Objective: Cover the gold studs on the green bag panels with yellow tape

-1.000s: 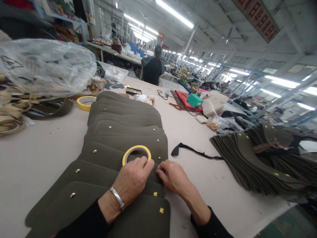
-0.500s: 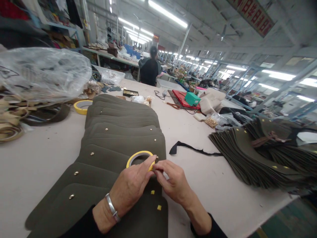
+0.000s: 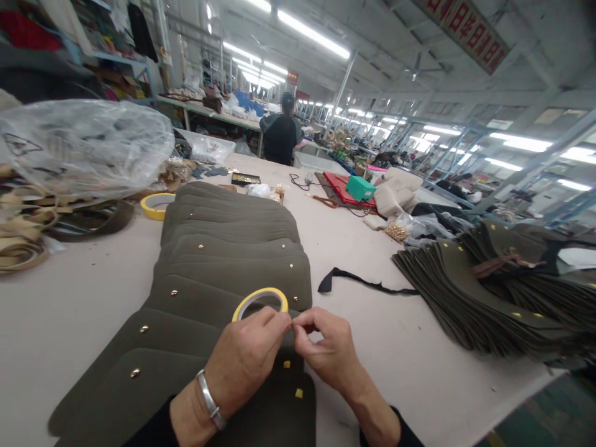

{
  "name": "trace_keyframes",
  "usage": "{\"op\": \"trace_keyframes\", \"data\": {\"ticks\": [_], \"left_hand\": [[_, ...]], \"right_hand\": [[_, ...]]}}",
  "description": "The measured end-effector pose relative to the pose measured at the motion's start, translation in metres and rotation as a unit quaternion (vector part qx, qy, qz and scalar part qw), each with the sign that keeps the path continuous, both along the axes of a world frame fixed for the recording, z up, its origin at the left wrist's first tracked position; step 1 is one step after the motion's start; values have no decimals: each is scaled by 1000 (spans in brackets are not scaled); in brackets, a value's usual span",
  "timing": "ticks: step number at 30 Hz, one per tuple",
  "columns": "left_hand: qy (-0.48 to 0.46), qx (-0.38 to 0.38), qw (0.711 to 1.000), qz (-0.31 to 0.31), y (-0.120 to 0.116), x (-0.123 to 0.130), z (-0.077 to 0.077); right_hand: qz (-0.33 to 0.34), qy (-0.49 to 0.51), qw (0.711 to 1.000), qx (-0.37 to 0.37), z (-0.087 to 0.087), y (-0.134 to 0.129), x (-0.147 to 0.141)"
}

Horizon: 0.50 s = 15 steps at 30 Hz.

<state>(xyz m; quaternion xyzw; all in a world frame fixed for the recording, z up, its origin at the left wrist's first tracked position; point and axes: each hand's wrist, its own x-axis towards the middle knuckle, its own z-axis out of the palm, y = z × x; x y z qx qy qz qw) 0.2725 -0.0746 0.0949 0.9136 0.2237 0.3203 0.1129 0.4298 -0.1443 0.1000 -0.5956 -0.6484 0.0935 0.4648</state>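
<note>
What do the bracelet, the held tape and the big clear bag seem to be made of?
Bracelet: polished metal, silvery with a bright sheen. Tape: smooth yellow strip, paper or plastic, I cannot tell; the greyish inner ring may be cardboard. Bag: glossy plastic film, see-through and creased.

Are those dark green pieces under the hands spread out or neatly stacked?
Spread out: the dark green pieces overlap like steps, so curved edges and shiny studs show.

single view from a camera worn on the person's head, facing forward and down, pale pinkish-beige tabletop (image 3: 358, 347) near below, tilted slightly, long workshop room running far back, white tube lights (image 3: 313, 33) overhead, no second view sharing the scene
</note>
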Motion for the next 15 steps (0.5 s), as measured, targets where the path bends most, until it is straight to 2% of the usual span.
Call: {"op": "trace_keyframes", "data": {"ticks": [2,4,7,9,10,12,15], "left_hand": [[-7,26,1000,2,-1,3,3],[-26,50,998,4,-4,6,5],[-8,68,997,20,-7,10,-1],[64,72,995,38,-7,12,-8],[108,70,991,42,-6,13,-13],[180,59,981,45,-4,14,-20],[226,43,972,43,-4,16,-26]], "right_hand": [[-20,137,986,-97,0,4,1],[-37,260,951,-165,-3,11,6],[-64,342,911,-221,-14,24,23],[-59,332,909,-246,-21,31,34],[-51,307,918,-247,-24,33,38],[-43,218,948,-228,-27,36,42],[-47,57,979,-187,-29,37,41]]}}
